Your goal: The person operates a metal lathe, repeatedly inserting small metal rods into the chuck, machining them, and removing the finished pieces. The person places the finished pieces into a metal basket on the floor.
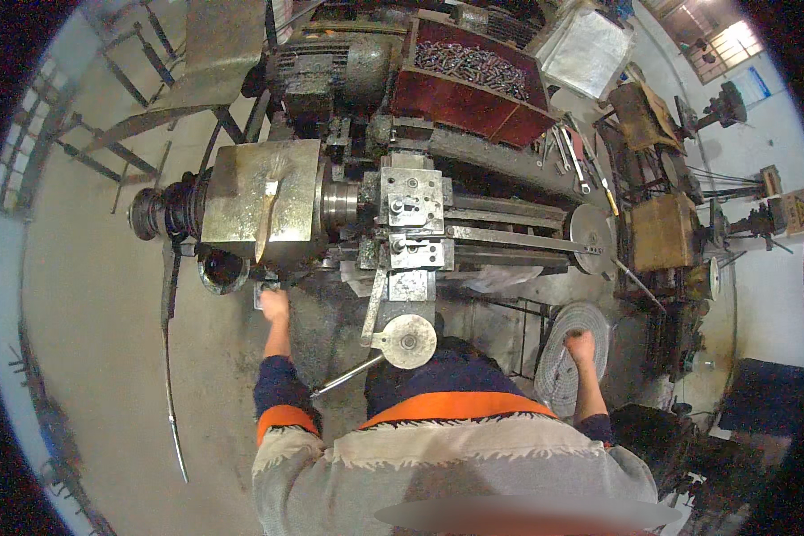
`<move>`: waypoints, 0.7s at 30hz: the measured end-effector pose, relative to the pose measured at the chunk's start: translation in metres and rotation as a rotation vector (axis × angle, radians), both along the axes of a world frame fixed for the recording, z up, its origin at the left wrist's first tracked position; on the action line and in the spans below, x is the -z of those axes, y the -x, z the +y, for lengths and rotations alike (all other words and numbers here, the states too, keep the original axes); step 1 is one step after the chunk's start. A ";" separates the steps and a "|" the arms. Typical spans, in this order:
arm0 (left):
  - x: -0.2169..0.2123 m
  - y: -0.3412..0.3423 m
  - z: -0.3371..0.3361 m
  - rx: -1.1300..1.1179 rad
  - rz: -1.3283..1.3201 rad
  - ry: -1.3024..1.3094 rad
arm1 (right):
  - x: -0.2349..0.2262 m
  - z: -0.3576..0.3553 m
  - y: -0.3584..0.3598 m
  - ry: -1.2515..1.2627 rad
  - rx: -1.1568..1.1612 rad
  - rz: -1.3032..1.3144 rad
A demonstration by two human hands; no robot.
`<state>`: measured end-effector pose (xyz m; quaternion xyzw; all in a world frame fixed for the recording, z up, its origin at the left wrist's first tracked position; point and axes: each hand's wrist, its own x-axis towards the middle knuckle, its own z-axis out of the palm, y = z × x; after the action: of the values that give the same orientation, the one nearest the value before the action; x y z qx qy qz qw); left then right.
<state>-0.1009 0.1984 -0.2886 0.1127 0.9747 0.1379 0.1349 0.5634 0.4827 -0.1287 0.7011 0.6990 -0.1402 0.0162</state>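
In front of me stands a small metal lathe, its headstock cover (232, 192) scuffed and a wooden-handled tool (265, 219) lying on it. My left hand (275, 305) is below the headstock, fingers curled against a small grey box (264, 288); what they grip is hidden. Over on the right, my right hand (580, 346) is closed in a fist above a round coiled grey mat (558, 375); its contents, if any, do not show. Between my arms are the cross slide (411, 210) and a round handwheel (408, 341) with a bar handle (348, 375).
Behind the lathe are a motor (335, 76) and a red bin (473, 103) full of small metal parts. Wrenches (573, 159) lie right of the bin. A long lever (171, 393) hangs at the left. More machines (665, 232) line the right wall.
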 end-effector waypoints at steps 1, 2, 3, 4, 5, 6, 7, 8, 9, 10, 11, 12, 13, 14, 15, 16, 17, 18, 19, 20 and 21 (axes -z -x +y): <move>-0.001 0.007 -0.018 0.092 0.043 -0.029 | -0.006 0.014 0.010 -0.031 -0.027 0.036; 0.004 0.016 -0.039 0.176 0.091 -0.052 | -0.030 0.028 0.042 -0.031 -0.105 0.063; -0.014 0.016 -0.036 0.180 0.023 0.111 | -0.052 0.033 0.074 -0.028 -0.155 0.083; -0.026 0.019 -0.041 0.257 0.008 0.159 | -0.055 0.044 0.086 -0.066 -0.204 0.119; -0.035 0.024 -0.048 0.322 -0.004 0.203 | -0.058 0.060 0.101 -0.110 -0.266 0.159; -0.039 0.028 -0.050 0.379 -0.010 0.239 | -0.063 0.076 0.125 -0.235 -0.401 0.202; -0.040 0.028 -0.056 0.346 0.001 0.228 | -0.096 0.076 0.183 -0.176 -0.420 0.275; -0.042 0.029 -0.057 0.356 -0.011 0.223 | -0.100 0.087 0.208 -0.257 -0.541 0.295; -0.046 0.029 -0.063 0.352 -0.019 0.228 | -0.126 0.080 0.255 -0.213 -0.621 0.383; -0.052 0.031 -0.064 0.357 -0.023 0.224 | -0.124 0.087 0.283 -0.178 -0.665 0.370; -0.063 0.032 -0.068 0.278 -0.038 0.089 | -0.135 0.079 0.319 -0.218 -0.800 0.444; -0.073 0.038 -0.083 0.248 0.019 -0.024 | -0.149 0.066 0.357 -0.259 -0.939 0.526; -0.083 0.049 -0.099 0.244 0.062 -0.123 | -0.152 0.059 0.388 -0.258 -1.044 0.591; -0.119 0.049 -0.097 0.222 0.129 -0.190 | -0.151 0.054 0.411 -0.258 -1.123 0.644; -0.147 0.058 -0.113 0.186 0.179 -0.198 | -0.154 0.043 0.436 -0.274 -1.193 0.660; -0.189 0.054 -0.119 0.131 0.272 -0.233 | -0.154 0.035 0.453 -0.291 -1.250 0.666; -0.234 0.049 -0.127 0.071 0.367 -0.273 | -0.148 0.035 0.468 -0.261 -1.294 0.580; -0.249 0.053 -0.154 0.010 0.489 -0.236 | -0.142 0.034 0.484 -0.234 -1.352 0.500; -0.254 0.062 -0.190 -0.054 0.614 -0.199 | -0.142 0.028 0.495 -0.215 -1.366 0.526; -0.255 0.062 -0.222 -0.089 0.670 -0.059 | -0.139 0.026 0.505 -0.177 -1.376 0.467; -0.245 0.059 -0.259 -0.137 0.591 0.012 | -0.136 0.024 0.513 -0.142 -1.387 0.408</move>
<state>-0.1599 -0.0604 -0.0431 0.0813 0.9779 0.1023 -0.1635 0.0500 0.5071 0.0072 0.0556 0.9792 -0.1801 -0.0748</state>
